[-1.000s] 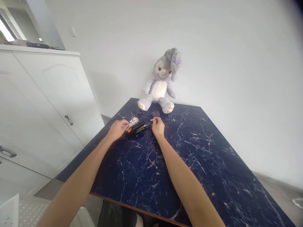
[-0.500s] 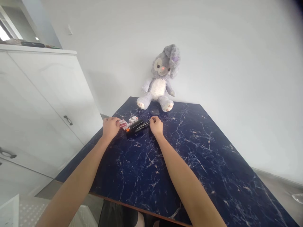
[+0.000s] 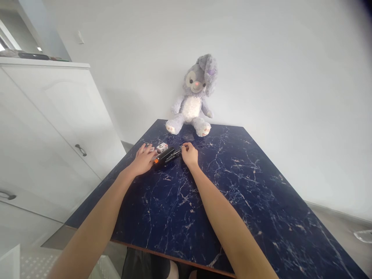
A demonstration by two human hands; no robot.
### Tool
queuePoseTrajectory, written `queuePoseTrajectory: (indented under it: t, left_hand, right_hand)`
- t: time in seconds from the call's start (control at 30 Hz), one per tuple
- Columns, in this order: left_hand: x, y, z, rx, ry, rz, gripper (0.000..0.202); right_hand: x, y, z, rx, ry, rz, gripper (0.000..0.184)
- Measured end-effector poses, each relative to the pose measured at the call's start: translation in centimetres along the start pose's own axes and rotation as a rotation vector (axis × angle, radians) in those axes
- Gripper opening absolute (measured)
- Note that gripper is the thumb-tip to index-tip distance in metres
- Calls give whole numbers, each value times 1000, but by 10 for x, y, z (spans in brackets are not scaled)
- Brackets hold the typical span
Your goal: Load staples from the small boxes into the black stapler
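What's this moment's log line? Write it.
left hand: flat by stapler rear | right hand: pinching stapler front | small box: beside stapler

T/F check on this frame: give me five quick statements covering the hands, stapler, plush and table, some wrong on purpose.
1. The right hand is closed on the front tip of the black stapler. True.
2. The plush rabbit lies face down mid-table. False: it sits upright at the far edge of the table, against the wall.
3. The left hand rests with fingers spread by the stapler's orange end. True.
4. The table top is plain white. False: it is dark blue with light veins.
5. A small white box lies on the table just behind the stapler. True.
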State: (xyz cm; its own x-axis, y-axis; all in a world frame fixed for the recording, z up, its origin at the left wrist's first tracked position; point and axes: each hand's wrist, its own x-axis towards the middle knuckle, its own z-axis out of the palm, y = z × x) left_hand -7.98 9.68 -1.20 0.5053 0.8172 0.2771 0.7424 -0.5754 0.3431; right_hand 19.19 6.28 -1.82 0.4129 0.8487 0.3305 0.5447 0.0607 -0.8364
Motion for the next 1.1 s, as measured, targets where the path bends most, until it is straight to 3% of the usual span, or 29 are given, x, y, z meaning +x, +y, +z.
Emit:
queuePoseTrajectory:
  t: [0.2,0.33,0.5,0.63,0.7,0.87,1.1]
  left_hand:
    - [0,13,-8,-69,-104,75,42]
    - [0,25,-8,-88,-81,68,41]
    - [-1,36,-16,-156,116,19,44]
    - [1,41,-20,-424,352,-197,64]
    - [2,41,-19,-610,396,-315,70]
    - [4,42,-16,-989,310,-392,61]
    - [2,51,-22,-1186,165,-346,55]
  right_hand:
    - [0,-1,1,3,-16,-11,22]
    - [-1,-3,-1,-6,-14,-12,22]
    - [-1,-5,-2,-5,-17,-6,21]
    - [-2,-7,-1,10,-25,-21,18]
    - [-3,-7,-1,14,-28,-36,15]
    - [-3,-6,0,18,-29,-59,13]
    - [-4,-7,-1,53,-44,-96,14]
